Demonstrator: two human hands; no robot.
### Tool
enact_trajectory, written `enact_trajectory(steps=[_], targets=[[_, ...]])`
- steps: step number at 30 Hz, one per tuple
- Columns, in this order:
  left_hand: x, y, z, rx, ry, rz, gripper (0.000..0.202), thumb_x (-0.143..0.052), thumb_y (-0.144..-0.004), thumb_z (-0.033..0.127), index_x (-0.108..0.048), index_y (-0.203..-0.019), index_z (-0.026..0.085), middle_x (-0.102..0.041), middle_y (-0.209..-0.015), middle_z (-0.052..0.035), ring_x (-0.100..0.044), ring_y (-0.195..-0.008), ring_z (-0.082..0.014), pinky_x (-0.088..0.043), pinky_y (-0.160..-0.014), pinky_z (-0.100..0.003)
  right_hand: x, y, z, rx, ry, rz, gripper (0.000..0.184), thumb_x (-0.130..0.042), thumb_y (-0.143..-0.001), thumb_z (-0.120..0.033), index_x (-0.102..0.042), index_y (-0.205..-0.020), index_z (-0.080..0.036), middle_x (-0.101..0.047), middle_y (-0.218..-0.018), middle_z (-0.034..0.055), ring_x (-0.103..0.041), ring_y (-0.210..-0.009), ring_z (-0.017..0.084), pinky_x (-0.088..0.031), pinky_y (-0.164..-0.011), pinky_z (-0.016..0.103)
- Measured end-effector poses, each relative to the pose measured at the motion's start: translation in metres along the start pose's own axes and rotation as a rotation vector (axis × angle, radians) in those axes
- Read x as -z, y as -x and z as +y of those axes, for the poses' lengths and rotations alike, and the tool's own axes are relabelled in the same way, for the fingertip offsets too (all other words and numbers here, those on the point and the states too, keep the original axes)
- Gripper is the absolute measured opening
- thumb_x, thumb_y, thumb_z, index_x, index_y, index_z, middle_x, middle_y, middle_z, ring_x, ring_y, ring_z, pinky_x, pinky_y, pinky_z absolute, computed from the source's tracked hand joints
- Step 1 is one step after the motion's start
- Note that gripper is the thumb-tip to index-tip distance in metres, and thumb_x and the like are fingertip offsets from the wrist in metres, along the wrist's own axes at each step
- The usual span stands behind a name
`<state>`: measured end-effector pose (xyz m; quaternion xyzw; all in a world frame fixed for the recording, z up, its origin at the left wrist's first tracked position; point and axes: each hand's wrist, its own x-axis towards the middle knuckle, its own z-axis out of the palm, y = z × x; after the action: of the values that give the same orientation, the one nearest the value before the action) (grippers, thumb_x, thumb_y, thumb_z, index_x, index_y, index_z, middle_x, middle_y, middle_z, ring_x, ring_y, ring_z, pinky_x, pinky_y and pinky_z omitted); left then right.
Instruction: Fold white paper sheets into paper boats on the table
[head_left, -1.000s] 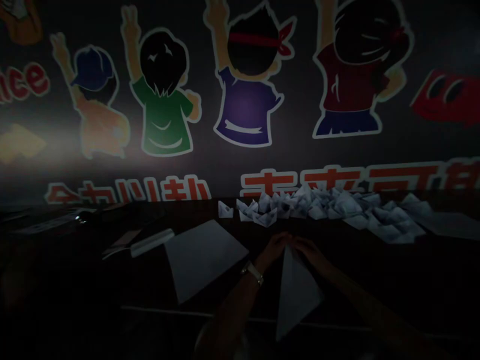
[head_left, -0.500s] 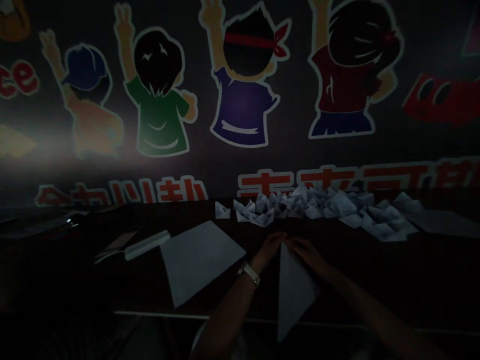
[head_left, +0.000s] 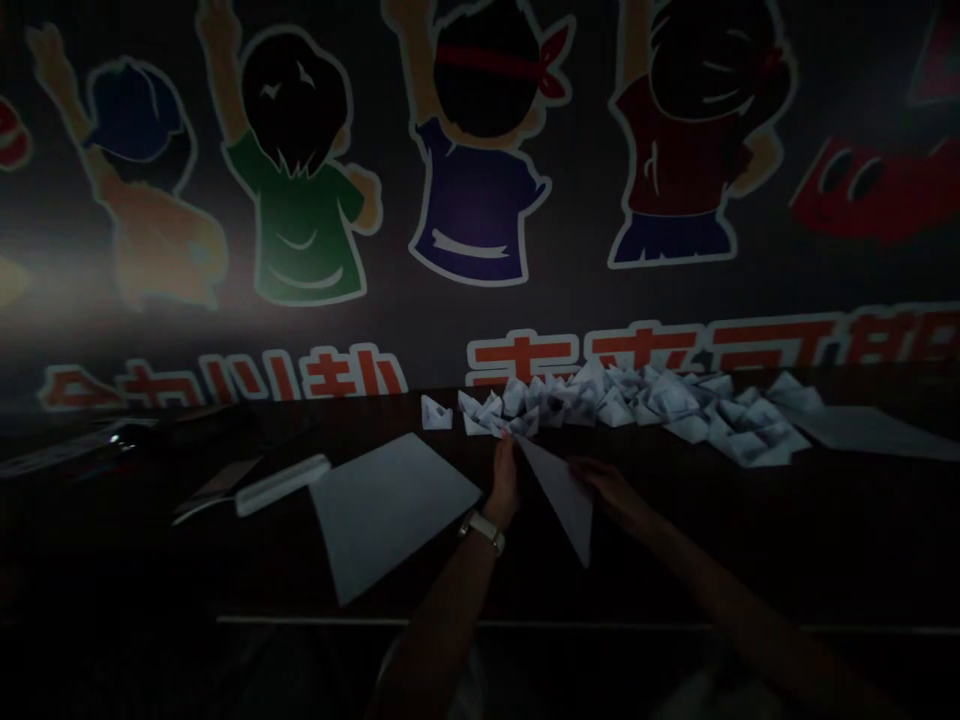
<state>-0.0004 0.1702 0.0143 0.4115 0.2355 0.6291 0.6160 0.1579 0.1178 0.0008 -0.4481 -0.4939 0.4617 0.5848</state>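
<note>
A folded sheet of white paper (head_left: 561,490), triangular in outline, is held up between my two hands above the dark table. My left hand (head_left: 505,474), with a pale watch on its wrist, is closed on the paper's upper left corner. At the paper's right edge, my right hand (head_left: 609,488) grips it with the fingers pressed together. Just beyond my hands are several folded paper boats (head_left: 667,400), crowded in a pile. A flat sheet of white paper (head_left: 390,515) lies left of my left wrist. Dim light hides the fingertips' detail.
Further left lie a long white rolled or folded piece (head_left: 282,484) and a flat pinkish item (head_left: 229,476). More white paper (head_left: 874,430) rests at the right, beside the boats. The table's front edge (head_left: 300,621) runs near me; a wall with painted cartoon figures (head_left: 472,210) stands behind.
The folded paper has been lifted and turned, its lower tip swinging up. My left hand moved left and away from me; my hands are now further apart. The view shifted slightly.
</note>
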Motion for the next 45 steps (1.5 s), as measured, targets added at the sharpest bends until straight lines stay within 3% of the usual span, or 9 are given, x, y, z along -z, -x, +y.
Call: enact_trajectory(steps=[5,9,13,22,27,30,38,41,45], targets=[[-0.012,0.015,0.002,0.230,0.067,-0.309,0.046,-0.066,-0.070,0.047,-0.058,-0.106,0.020,-0.062,-0.106,-0.0076,-0.057,-0.100,-0.0228,-0.041,-0.090,-0.036,0.007,-0.003,0.004,0.035,-0.028,-0.052,0.037,-0.064,-0.059,-0.053,-0.069,-0.082,-0.024,-0.070,-0.092,0.0064,-0.062,-0.090,0.027,-0.048,-0.078,0.037],[-0.012,0.024,0.002,0.292,-0.045,-0.498,0.050,-0.065,-0.074,0.040,-0.049,-0.119,0.026,-0.055,-0.120,-0.0077,-0.051,-0.110,-0.0250,-0.042,-0.088,-0.040,0.010,-0.003,0.007,0.045,-0.041,-0.034,0.031,-0.062,-0.061,-0.050,-0.067,-0.078,-0.025,-0.070,-0.092,0.0066,-0.062,-0.090,0.027,-0.048,-0.080,0.039],[-0.014,0.029,0.005,0.311,-0.078,-0.565,0.050,-0.061,-0.078,0.037,-0.044,-0.124,0.027,-0.051,-0.124,-0.0086,-0.048,-0.115,-0.0253,-0.044,-0.085,-0.039,0.011,-0.003,0.008,0.034,-0.078,-0.028,0.029,-0.066,-0.059,-0.049,-0.067,-0.073,-0.023,-0.070,-0.082,0.0053,-0.064,-0.081,0.027,-0.049,-0.074,0.040],[-0.019,0.032,0.007,0.315,-0.154,-0.530,0.053,-0.070,-0.069,0.029,-0.050,-0.118,0.025,-0.055,-0.118,-0.0075,-0.054,-0.102,-0.0220,-0.043,-0.084,-0.035,0.005,-0.006,0.003,0.052,-0.077,0.072,0.040,-0.074,-0.047,-0.055,-0.067,-0.067,-0.021,-0.070,-0.072,0.0044,-0.064,-0.074,0.026,-0.048,-0.074,0.040],[-0.018,0.028,0.003,0.221,-0.132,-0.463,0.053,-0.072,-0.068,0.028,-0.051,-0.116,0.025,-0.056,-0.115,-0.0056,-0.054,-0.103,-0.0208,-0.043,-0.085,-0.034,-0.001,-0.001,-0.007,0.159,0.078,0.030,0.050,-0.062,-0.061,-0.064,-0.070,-0.088,-0.022,-0.070,-0.098,0.0056,-0.059,-0.099,0.029,-0.040,-0.092,0.045],[-0.017,0.022,-0.001,0.146,-0.131,-0.383,0.051,-0.072,-0.067,0.030,-0.053,-0.114,0.023,-0.059,-0.110,-0.0046,-0.054,-0.102,-0.0193,-0.041,-0.088,-0.032,-0.006,0.005,-0.011,0.229,0.142,-0.023,0.050,-0.060,-0.067,-0.060,-0.066,-0.102,-0.023,-0.065,-0.111,0.0053,-0.053,-0.110,0.028,-0.035,-0.098,0.044],[-0.017,0.019,0.000,0.090,-0.181,-0.346,0.049,-0.071,-0.067,0.029,-0.057,-0.113,0.021,-0.064,-0.105,-0.0040,-0.056,-0.101,-0.0194,-0.038,-0.091,-0.032,-0.009,0.008,-0.010,0.271,0.175,-0.118,0.043,-0.061,-0.072,-0.050,-0.064,-0.105,-0.024,-0.065,-0.111,0.0041,-0.055,-0.109,0.027,-0.037,-0.098,0.042],[-0.018,0.018,0.001,0.086,-0.218,-0.324,0.047,-0.070,-0.067,0.029,-0.059,-0.112,0.020,-0.065,-0.104,-0.0038,-0.056,-0.101,-0.0207,-0.038,-0.092,-0.033,-0.005,0.003,-0.005,0.268,0.197,-0.021,0.041,-0.058,-0.072,-0.049,-0.065,-0.102,-0.022,-0.067,-0.107,0.0044,-0.057,-0.104,0.028,-0.040,-0.094,0.042],[-0.016,0.016,-0.003,-0.013,-0.276,-0.378,0.045,-0.065,-0.070,0.028,-0.058,-0.114,0.018,-0.062,-0.113,-0.0056,-0.052,-0.109,-0.0225,-0.036,-0.096,-0.034,0.007,-0.005,0.006,0.301,0.406,0.209,0.032,-0.058,-0.066,-0.034,-0.068,-0.094,-0.023,-0.069,-0.098,0.0059,-0.059,-0.098,0.030,-0.040,-0.090,0.042]])
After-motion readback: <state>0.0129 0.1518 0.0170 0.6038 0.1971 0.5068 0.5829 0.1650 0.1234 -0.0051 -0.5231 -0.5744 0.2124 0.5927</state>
